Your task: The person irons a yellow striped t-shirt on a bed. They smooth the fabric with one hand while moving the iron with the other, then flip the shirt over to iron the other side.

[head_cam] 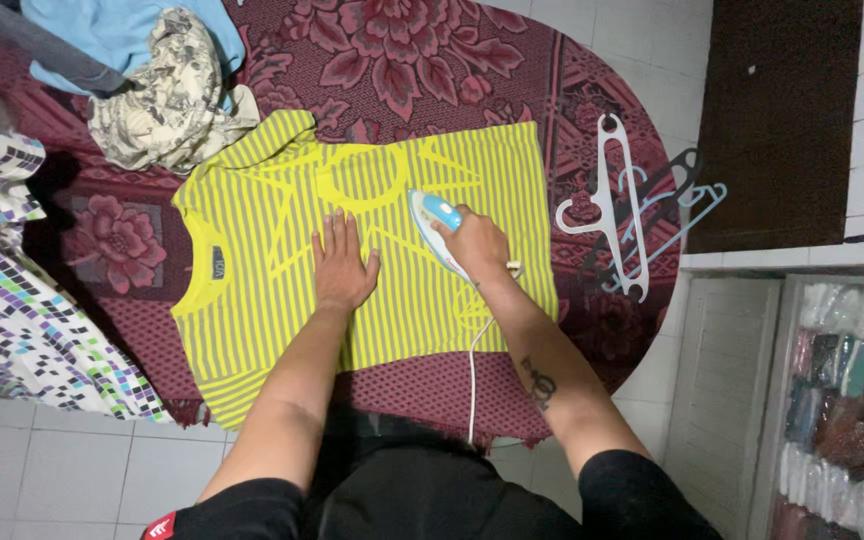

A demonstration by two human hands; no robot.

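Iron (434, 225), a small white and light-blue one, sits sole-down on the yellow striped shirt (352, 260), right of the shirt's middle, its pointed nose aimed away from the person. The right hand (477, 245) has its grip wrapped closed around the handle from above, and a white cord (474, 370) trails from just behind that grip back over the near hem toward the person's body. Judging by its size, the iron is fairly light yet rigid, with a slick sole that would glide easily; the handle is the only sensible place to hold it, since the sole is likely hot. Just to the left of that grip, the left hand (340, 265) lies flat, fingers spread, pressing on the cloth. The shirt looks thin, soft and limp, prone to bunching unless pinned down like this; it is spread face up with its collar to the left. Under it is a dark red floral cover on the oval surface (432, 385). Further right of the grip lie several plastic hangers (622, 205). Beyond and to the left are a crumpled patterned garment (167, 95) and light-blue cloth (117, 35).
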